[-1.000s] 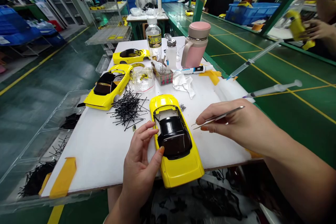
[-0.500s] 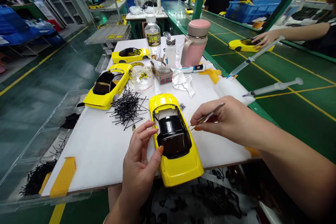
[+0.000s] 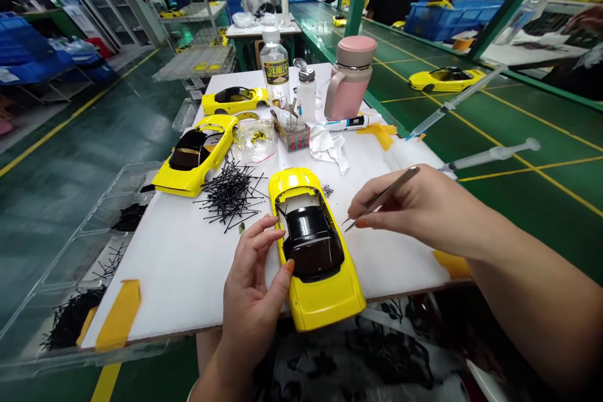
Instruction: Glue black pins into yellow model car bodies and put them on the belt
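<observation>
A yellow model car body [image 3: 325, 295] with a black roof lies on the white work board, its longer end towards me. My left hand [image 3: 257, 279] grips its left side, the thumb by the dark window and the fingers along the edge. On the right, my right hand [image 3: 396, 204] pinches metal tweezers [image 3: 389, 191]. The tweezer tips are slightly apart, just off the car's right side, and I see nothing between them. Tiny dark parts [image 3: 327, 190] lie in a small heap beyond the tips. Left of the car is a pile of thin black sticks [image 3: 230, 195].
Two more yellow car bodies [image 3: 195, 179] sit at the back left. Behind the work stand a clear bottle [image 3: 276, 69], a pink mug [image 3: 353, 78] and a marker [image 3: 346, 123]. Syringes [image 3: 490, 156] jut past the right edge. Another yellow car [image 3: 445, 80] rests on the green conveyor.
My right hand has drawn the tweezers slightly up and away from the car, turning them so both tips show. A co-worker's hand has left the car on the conveyor. My left hand stays put.
</observation>
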A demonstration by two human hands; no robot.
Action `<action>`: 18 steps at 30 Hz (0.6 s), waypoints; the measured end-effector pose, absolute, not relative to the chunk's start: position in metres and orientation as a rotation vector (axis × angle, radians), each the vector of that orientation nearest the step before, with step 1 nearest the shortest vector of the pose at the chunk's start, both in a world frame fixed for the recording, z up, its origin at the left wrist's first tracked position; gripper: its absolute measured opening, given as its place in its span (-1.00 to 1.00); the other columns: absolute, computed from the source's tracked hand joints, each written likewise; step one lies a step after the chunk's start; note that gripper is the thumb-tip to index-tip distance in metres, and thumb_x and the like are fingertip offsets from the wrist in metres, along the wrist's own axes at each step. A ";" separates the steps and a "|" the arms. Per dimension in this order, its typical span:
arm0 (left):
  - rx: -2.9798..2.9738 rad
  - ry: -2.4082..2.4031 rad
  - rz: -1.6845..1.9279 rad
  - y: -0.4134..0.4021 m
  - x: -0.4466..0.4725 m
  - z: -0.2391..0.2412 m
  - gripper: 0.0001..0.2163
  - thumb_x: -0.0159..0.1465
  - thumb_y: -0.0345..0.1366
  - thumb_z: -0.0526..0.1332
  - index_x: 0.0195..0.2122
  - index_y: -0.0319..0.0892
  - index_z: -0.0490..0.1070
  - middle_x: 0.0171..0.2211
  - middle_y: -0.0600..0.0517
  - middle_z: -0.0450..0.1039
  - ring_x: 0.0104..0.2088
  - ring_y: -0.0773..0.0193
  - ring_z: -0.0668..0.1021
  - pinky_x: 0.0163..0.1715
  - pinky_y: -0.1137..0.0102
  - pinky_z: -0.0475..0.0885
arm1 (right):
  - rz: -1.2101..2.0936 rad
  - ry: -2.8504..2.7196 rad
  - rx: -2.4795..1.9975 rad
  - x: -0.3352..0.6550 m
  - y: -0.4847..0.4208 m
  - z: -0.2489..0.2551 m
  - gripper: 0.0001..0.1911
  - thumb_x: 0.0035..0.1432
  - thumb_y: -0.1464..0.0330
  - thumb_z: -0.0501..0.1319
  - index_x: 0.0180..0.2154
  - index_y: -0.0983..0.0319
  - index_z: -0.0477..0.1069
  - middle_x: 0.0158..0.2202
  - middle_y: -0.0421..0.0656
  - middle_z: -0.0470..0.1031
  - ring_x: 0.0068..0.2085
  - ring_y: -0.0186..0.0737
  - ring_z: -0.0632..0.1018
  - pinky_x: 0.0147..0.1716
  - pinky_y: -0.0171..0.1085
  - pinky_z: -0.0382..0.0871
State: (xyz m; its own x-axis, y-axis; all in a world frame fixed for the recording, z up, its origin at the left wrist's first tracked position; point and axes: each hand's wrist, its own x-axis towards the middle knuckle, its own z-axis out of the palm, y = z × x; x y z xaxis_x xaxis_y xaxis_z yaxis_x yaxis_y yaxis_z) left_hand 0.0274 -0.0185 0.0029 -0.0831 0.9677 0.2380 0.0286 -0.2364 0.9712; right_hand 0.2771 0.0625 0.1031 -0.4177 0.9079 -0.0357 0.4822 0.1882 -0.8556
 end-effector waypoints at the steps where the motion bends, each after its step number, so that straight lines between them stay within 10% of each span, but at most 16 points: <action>1: 1.360 1.172 1.437 -0.019 0.027 0.003 -0.73 0.33 -0.34 0.35 0.05 0.01 0.54 0.28 -0.08 0.36 0.40 0.03 0.36 0.41 0.11 0.30 | 1.164 -1.922 -1.341 0.279 0.061 0.100 -0.87 0.05 0.31 0.42 -0.36 0.24 0.66 -0.42 -0.13 0.68 -0.40 -0.19 0.66 -0.42 -0.32 0.53; 18: 1.396 1.200 1.404 -0.018 0.027 0.004 -0.74 0.34 -0.32 0.35 0.04 0.07 0.54 0.29 -0.03 0.35 0.40 0.08 0.35 0.41 0.18 0.29 | 1.229 -1.600 -1.382 0.272 0.054 0.076 -0.75 0.09 0.21 0.45 -0.33 0.28 0.61 -0.39 -0.07 0.66 -0.38 -0.19 0.64 -0.51 -0.35 0.55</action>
